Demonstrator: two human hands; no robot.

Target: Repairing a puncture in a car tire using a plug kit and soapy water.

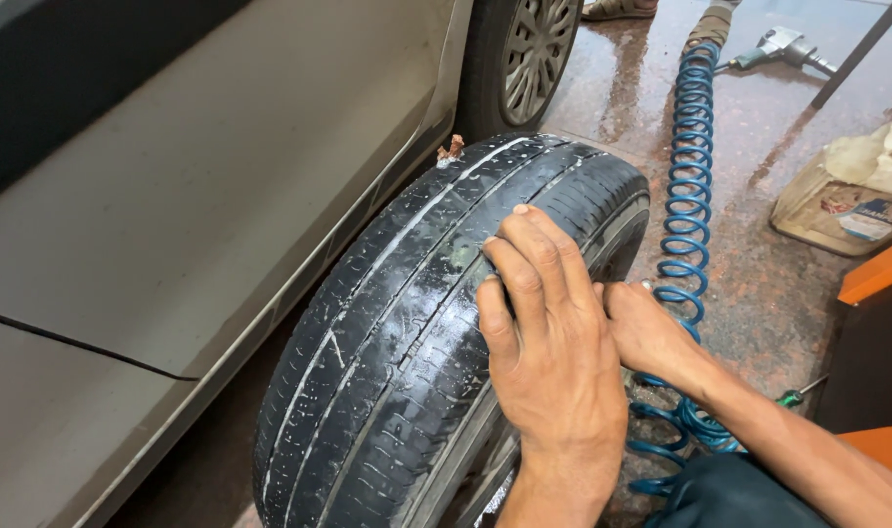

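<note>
A loose car tyre (pixel 416 332) stands upright on the wet, speckled stone floor (pixel 759 293), its tread facing up and close beside the beige car body (pixel 221 215); only a narrow dark gap separates tyre and car sill. The rubber is black, wet and glossy, with long grooves and fine cross cuts, and a small reddish plug (pixel 452 149) sticks out of the tread near its far end. The left hand (pixel 553 342) lies flat and spread on the tread, fingers (pixel 524 259) stretched forward, pressing rather than gripping. The right hand (pixel 646 328) rests against the tyre's right shoulder just behind the left one; its fingers are hidden, so whether it grips anything cannot be told. To the right, a blue coiled air hose (pixel 688 176) runs along the floor, touching or nearly touching the right wrist, and leads up to a grey pneumatic impact wrench (pixel 783 44) lying well apart. Open floor lies between hose and a shallow dirty tray (pixel 807 210) holding crumpled paper and a small pack with a blue and white label. An orange-edged cabinet (pixel 876 342) closes the right side. Behind the tyre, the car's mounted wheel (pixel 534 49) shows a silver spoked cover.
</note>
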